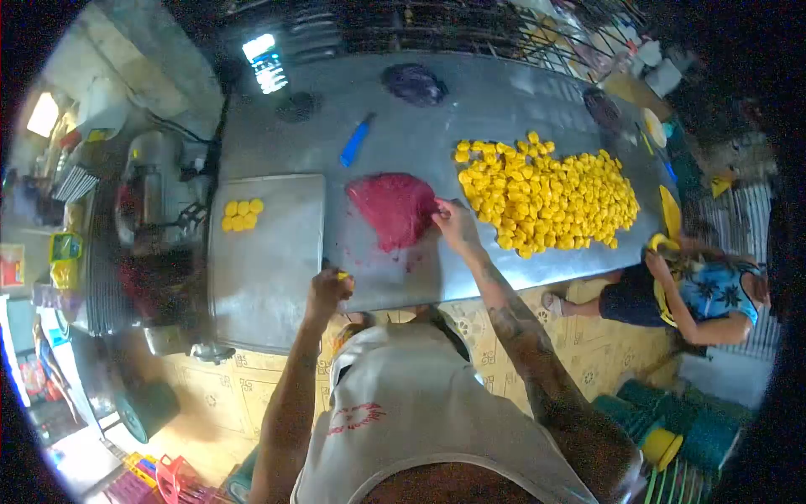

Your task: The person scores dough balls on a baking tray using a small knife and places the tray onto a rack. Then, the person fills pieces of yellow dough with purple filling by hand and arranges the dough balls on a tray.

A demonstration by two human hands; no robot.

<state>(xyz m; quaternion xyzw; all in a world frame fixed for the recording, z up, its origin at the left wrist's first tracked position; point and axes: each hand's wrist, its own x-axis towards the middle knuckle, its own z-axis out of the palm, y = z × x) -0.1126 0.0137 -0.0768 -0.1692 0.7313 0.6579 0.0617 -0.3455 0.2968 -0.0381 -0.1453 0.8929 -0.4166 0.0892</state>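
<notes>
A mound of dark red, crumbly material (393, 208) lies at the middle of the metal table. My right hand (454, 225) touches its right edge, with the fingers pressed together; whatever is between them is too small to name. Near the table's front edge, my left hand (329, 294) is closed around a small yellow piece. A large heap of yellow pieces (550, 197) spreads to the right of the red mound. On the left, a flat metal tray (277, 277) bears several flattened yellow rounds (243, 215) in its upper left part.
A blue-handled tool (356, 144) lies behind the red mound. Dark purple material (415, 85) sits farther back on the table (336, 92). Another person (714, 294) is at the right end, handling something yellow. Machinery (151, 181) stands at the left.
</notes>
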